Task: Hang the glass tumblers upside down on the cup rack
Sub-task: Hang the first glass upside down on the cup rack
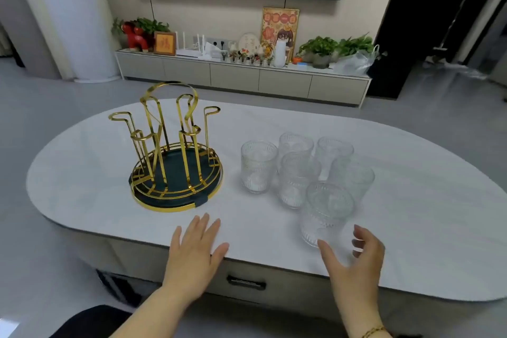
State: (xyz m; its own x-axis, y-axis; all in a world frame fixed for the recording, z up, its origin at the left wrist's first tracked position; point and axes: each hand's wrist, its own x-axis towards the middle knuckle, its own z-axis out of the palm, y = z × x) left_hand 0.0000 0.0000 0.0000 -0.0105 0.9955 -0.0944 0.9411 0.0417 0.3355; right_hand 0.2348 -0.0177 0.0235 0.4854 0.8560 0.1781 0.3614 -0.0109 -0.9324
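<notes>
A gold wire cup rack (175, 156) with a dark green round base stands on the white table's left half, all its prongs bare. Several ribbed glass tumblers (297, 170) stand upright in a cluster to its right. The nearest tumbler (326, 214) is close to the front edge. My right hand (354, 258) is open, fingers curved, just in front of that tumbler without holding it. My left hand (196, 250) lies flat and open on the table edge, in front of the rack.
The oval white table (411, 228) has a drawer handle (245, 282) under its front edge. Beyond it are grey floor, a low TV cabinet (241, 74) with plants and ornaments, and a wall television.
</notes>
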